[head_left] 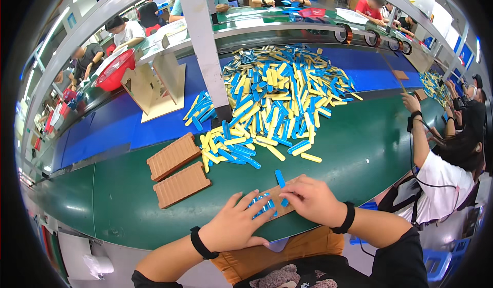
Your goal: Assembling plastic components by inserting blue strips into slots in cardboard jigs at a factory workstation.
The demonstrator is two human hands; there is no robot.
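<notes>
My left hand lies with its fingers spread over the near end of a brown slotted tray, where several blue strips sit side by side, partly covered by those fingers. My right hand is closed in a pinch above the tray's right part, on a small blue strip that its fingertips partly hide. Another blue strip juts past the tray's far edge, close to the right fingertips. Left of my hands, two more brown ridged trays lie one behind the other.
A large heap of blue and yellow strips covers the green table ahead, around a white post. A wooden stand and red basket are at the left. Co-workers sit across the line; one person works at right.
</notes>
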